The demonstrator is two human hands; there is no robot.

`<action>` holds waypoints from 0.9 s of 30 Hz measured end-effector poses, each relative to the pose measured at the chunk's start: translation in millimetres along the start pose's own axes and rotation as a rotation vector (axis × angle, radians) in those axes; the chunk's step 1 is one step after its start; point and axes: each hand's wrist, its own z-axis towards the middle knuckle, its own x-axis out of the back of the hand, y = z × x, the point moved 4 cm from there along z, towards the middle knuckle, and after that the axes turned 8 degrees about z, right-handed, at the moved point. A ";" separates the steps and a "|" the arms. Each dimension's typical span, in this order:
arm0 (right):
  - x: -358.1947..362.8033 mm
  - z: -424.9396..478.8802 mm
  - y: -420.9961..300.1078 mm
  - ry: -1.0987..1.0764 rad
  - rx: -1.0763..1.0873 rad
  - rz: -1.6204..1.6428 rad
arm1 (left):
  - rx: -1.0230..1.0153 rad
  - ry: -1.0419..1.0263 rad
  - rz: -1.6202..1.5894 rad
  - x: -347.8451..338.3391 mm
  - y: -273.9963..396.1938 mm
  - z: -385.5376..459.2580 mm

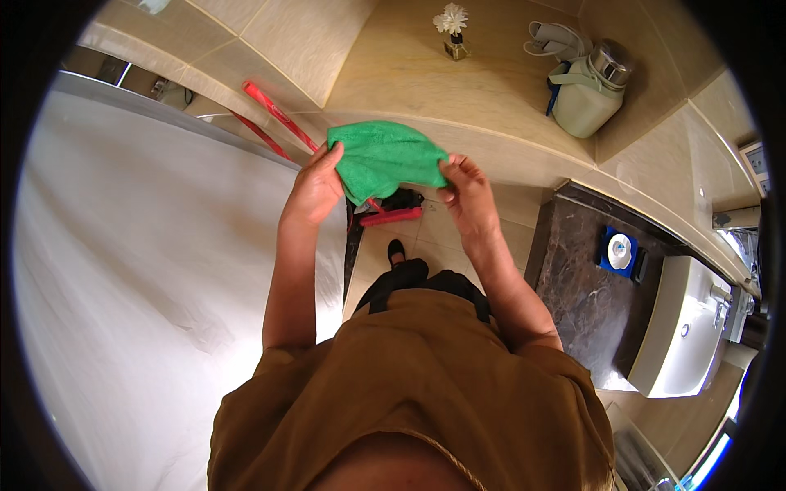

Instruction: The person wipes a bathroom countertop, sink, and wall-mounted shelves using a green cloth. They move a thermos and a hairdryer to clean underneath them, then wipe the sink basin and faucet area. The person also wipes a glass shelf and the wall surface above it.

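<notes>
A green cloth (390,158) is stretched between my two hands in front of a tiled ledge. My left hand (316,184) grips its left edge, thumb on top. At the cloth's right corner, my right hand (465,184) pinches the fabric between thumb and fingers. Behind and below the cloth, a pink-red broom head (391,216) rests on the floor by a dark object that I cannot make out. A red handle (279,116) leans up to the left, its lower part hidden by my left hand and the cloth.
The ledge (393,73) holds white flowers in a small glass bottle (455,48), a pale green jug (588,98) and a white corded item (556,42). At right, a dark marble counter (571,276) bears a blue item with a white dish (619,251) and a white basin (669,331). A whitish curtain-like sheet (166,245) spans the left.
</notes>
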 end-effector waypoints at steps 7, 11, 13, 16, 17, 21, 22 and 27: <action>10.6 -6.8 6.4 0.061 0.213 -0.506 | 0.105 0.033 -0.210 -5.0 4.8 -9.2; -21.4 -8.9 -15.1 -0.008 -0.029 -0.452 | 0.010 0.023 0.035 -12.7 5.6 -13.5; -35.9 -9.9 -1.8 -0.058 -0.120 -0.421 | -0.012 0.024 0.132 -15.1 1.3 -11.3; -28.6 5.2 5.5 -0.166 -0.099 -0.274 | -0.024 -0.031 0.211 -16.1 1.1 -11.4; -25.5 8.0 4.7 -0.218 -0.059 -0.246 | -0.034 -0.054 0.247 -15.9 1.7 -12.0; -35.2 7.5 -10.4 -0.193 0.011 -0.204 | -0.040 -0.009 0.267 -11.4 2.9 -19.4; -34.7 7.8 -11.6 -0.194 0.008 -0.202 | -0.046 -0.004 0.294 -8.9 2.4 -19.7; -36.3 6.7 -22.6 -0.154 0.318 -0.479 | -0.032 0.024 0.401 -6.1 0.1 -19.8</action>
